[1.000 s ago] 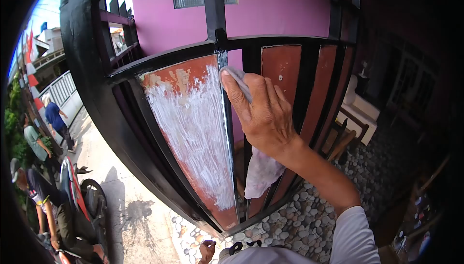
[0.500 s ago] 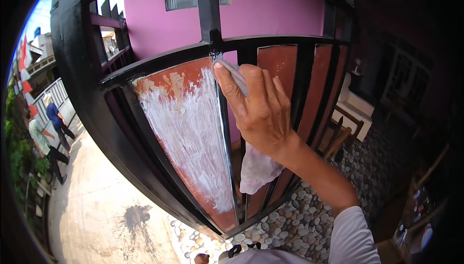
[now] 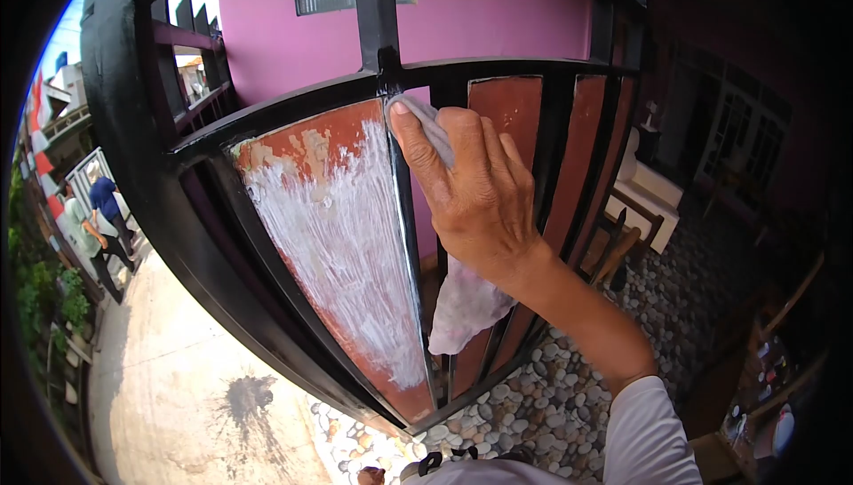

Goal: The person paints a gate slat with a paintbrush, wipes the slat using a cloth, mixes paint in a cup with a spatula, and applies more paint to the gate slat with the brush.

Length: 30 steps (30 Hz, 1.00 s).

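Observation:
My right hand (image 3: 480,187) is closed round a greyish rag (image 3: 432,125). Its thumb presses the folded cloth against the black metal gate frame (image 3: 404,210), near the panel's top right corner. The loose end of the rag hangs below the wrist, stained and pale. Left of the hand is a reddish-brown panel (image 3: 306,134) with streaky white paint (image 3: 333,245) over most of it. White smears also run along the bar at its right edge. At the bottom edge only a small part of my left hand (image 3: 370,476) shows, with its fingers not readable.
More brown panels (image 3: 504,121) sit between black bars to the right. A pebbled floor (image 3: 551,405) lies below, and a concrete path (image 3: 160,378) with a dark stain runs at left. Two people (image 3: 105,205) are on the path. Behind the gate stands a pink wall (image 3: 498,10).
The rag and my right hand stay at the panel's top right corner, with barely any shift. The view has moved slightly, and the two people are farther up the path.

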{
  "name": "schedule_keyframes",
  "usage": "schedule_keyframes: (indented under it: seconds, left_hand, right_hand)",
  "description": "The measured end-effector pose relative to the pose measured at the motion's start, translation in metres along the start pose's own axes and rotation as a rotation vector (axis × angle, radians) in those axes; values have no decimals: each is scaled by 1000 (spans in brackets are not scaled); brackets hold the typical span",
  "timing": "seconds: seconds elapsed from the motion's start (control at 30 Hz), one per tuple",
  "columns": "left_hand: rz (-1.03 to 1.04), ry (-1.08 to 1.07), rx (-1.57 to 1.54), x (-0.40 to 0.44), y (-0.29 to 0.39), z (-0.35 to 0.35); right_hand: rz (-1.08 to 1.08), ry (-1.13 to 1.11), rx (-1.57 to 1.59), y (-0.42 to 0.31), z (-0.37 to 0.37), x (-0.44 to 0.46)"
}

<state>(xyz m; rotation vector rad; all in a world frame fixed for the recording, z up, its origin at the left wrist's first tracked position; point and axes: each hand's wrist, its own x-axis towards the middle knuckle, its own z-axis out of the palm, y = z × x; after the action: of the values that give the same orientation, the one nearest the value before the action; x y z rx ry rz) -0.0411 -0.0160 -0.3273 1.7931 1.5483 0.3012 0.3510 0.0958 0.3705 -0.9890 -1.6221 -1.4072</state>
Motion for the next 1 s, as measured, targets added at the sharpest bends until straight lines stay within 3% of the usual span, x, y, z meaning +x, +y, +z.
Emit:
schedule_keyframes:
  seconds: [0.13,0.27,0.33,0.37,0.43,0.53,0.67,0.73,0.77,0.83,1.0]
  left_hand:
    - [50,55,122,1,0,1]
    - [251,199,365,-6,-13,6]
    - [5,118,239,-6,-1,1]
    - [-235,43,108,-8,7,-1]
    - [-254,106,27,-13,15,-1]
    - [-133,9,213,-7,10,-4]
    - [-149,-36,275,-6,8,-7]
    - [279,13,577,0,-5,-4]
    - [277,19,574,-2,-3,-1]
    - [-112,-44,394,-9,14,-3]
    - [158,-15,568,-14,-10,3]
  right_hand:
    - [-8,45,24,0,7,-10]
    - [-26,83,-44,10,5,26]
    - [-26,72,-34,7,7,21]
    - [-32,68,-27,5,6,19]
    - [-49,48,-44,-1,2,4]
    - [4,-48,107,-12,1,-23]
    - [82,-42,206,-22,6,-47]
    - [94,-51,210,-28,5,-57]
    - [106,-63,213,-30,3,-61]
    - [106,-90,204,-30,1,-63]
    - [74,31,152,-15,8,-35]
